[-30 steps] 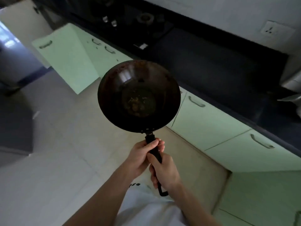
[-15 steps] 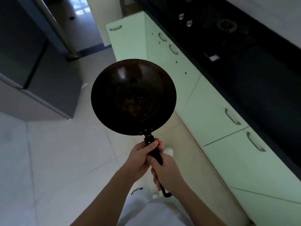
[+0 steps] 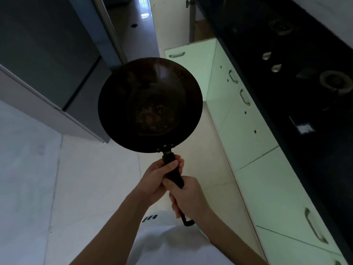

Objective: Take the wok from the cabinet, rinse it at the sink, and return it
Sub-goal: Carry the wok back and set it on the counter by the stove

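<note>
A dark round wok (image 3: 150,104) with brownish residue in its bottom is held out in front of me above the floor. Its black handle runs back toward my body. My left hand (image 3: 155,179) is wrapped around the handle close to the bowl. Just behind it, my right hand (image 3: 188,198) grips the same handle, whose end loop sticks out below. An open pale green cabinet door (image 3: 189,58) stands out from the cabinet row beyond the wok. No sink is in view.
A row of pale green cabinets (image 3: 267,178) with metal handles runs along the right under a black countertop (image 3: 305,111) with a gas hob (image 3: 334,83). A grey fridge (image 3: 47,54) stands at the left. Light floor tiles (image 3: 86,178) lie between them.
My view has swung left along the kitchen: the cabinets slid to the right and the fridge came in at the left. Both hands have kept their grip on the wok handle.
</note>
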